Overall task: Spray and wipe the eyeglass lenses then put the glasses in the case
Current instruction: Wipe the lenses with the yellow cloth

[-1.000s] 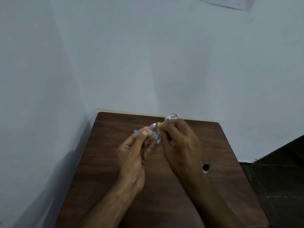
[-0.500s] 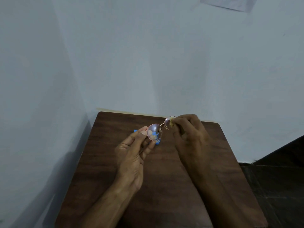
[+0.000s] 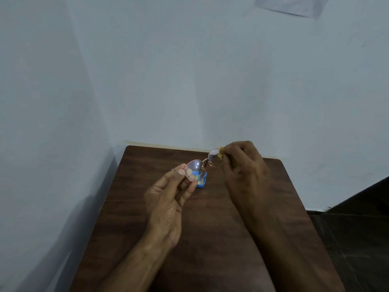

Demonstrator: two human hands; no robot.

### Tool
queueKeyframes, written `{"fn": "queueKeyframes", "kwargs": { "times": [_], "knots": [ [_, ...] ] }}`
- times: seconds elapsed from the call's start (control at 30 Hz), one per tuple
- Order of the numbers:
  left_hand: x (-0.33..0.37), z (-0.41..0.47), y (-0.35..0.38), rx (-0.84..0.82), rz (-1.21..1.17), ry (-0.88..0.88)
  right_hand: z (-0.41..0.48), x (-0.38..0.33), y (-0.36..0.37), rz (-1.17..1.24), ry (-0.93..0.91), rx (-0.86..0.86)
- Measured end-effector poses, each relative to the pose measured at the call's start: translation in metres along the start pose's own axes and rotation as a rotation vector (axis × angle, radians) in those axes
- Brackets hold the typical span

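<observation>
Thin metal-framed eyeglasses (image 3: 199, 168) with round lenses hang in the air above the far part of the table. My left hand (image 3: 168, 194) pinches the rim of the left lens between thumb and fingers. My right hand (image 3: 242, 165) is closed on a small yellowish cloth (image 3: 220, 153), pressed against the right lens, which is partly hidden by the fingers. Behind and below the left lens a blue and pale object (image 3: 201, 182) sits on the table; I cannot tell what it is. No eyeglass case can be seen.
The dark brown wooden table (image 3: 130, 203) stands in a corner, with pale walls to the left and behind. Its right edge drops to a dark floor (image 3: 357, 239). My forearms cross the near half of the tabletop.
My right hand with the cloth has slid from the left lens to the right lens. The glasses have turned so both lenses show. My left hand has stayed in place.
</observation>
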State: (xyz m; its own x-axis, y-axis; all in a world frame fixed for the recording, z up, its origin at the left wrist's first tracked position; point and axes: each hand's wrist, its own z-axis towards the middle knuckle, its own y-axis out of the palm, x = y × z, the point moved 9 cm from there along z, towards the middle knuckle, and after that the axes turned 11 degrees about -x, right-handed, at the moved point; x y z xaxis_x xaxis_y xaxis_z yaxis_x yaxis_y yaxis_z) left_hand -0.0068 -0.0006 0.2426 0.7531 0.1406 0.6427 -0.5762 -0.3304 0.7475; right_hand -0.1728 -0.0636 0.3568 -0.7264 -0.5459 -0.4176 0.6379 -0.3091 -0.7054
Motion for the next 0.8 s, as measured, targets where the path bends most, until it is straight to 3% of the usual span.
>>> {"fn": "queueKeyframes", "kwargs": {
  "times": [0.2,0.4,0.63,0.8],
  "knots": [
    [-0.002,0.004,0.006,0.002,0.018,0.015,-0.014,-0.015,0.011,-0.019,-0.119,-0.075],
    [-0.007,0.005,0.007,0.009,0.019,-0.004,-0.001,0.006,-0.005,-0.023,-0.007,-0.012],
    [-0.004,0.009,0.015,0.011,0.029,0.02,-0.006,-0.013,0.001,-0.041,-0.122,-0.043],
    [-0.002,0.01,0.014,-0.006,0.045,0.029,0.005,0.01,-0.006,-0.048,-0.005,-0.012]
  ]
}}
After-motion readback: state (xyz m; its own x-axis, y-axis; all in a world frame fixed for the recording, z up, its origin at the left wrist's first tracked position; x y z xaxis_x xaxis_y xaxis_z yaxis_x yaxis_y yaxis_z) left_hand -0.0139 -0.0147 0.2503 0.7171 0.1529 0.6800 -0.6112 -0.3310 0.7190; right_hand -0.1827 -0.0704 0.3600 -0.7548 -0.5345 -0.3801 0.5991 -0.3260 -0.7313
